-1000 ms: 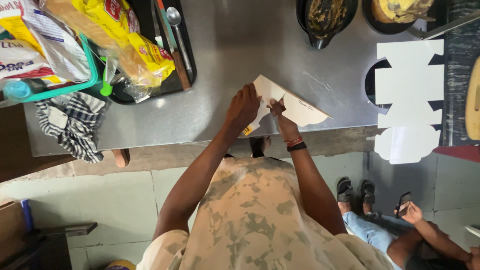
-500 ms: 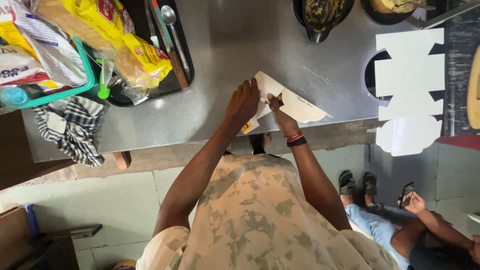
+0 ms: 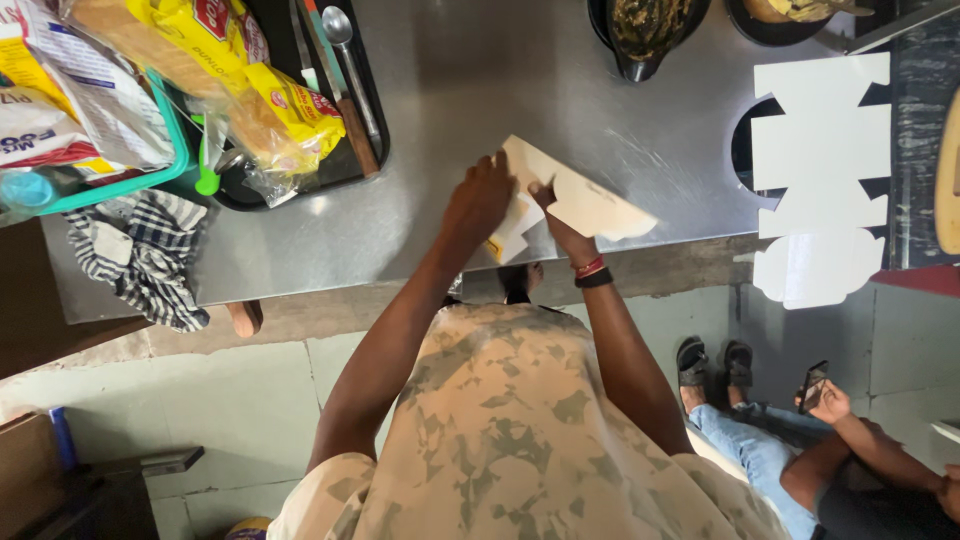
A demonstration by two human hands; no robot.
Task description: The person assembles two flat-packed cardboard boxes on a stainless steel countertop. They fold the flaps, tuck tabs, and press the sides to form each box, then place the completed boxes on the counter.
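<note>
A flat cream cardboard piece with cut-out flaps lies on the steel table, near its front edge. My left hand grips the piece's left end, fingers curled over it. My right hand, with red and black bands at the wrist, pinches the piece near its middle from below. A small yellow patch shows on the cardboard under my left hand.
A white cardboard blank lies at the table's right end. At the left stand a black tray with a bread bag, spoon and knife, a teal basket of packets, and a checked cloth. Dark bowls sit at the back. Another person sits low right.
My hands stay on the cardboard piece with barely any shift. The seated person's hand with the phone has moved a little.
</note>
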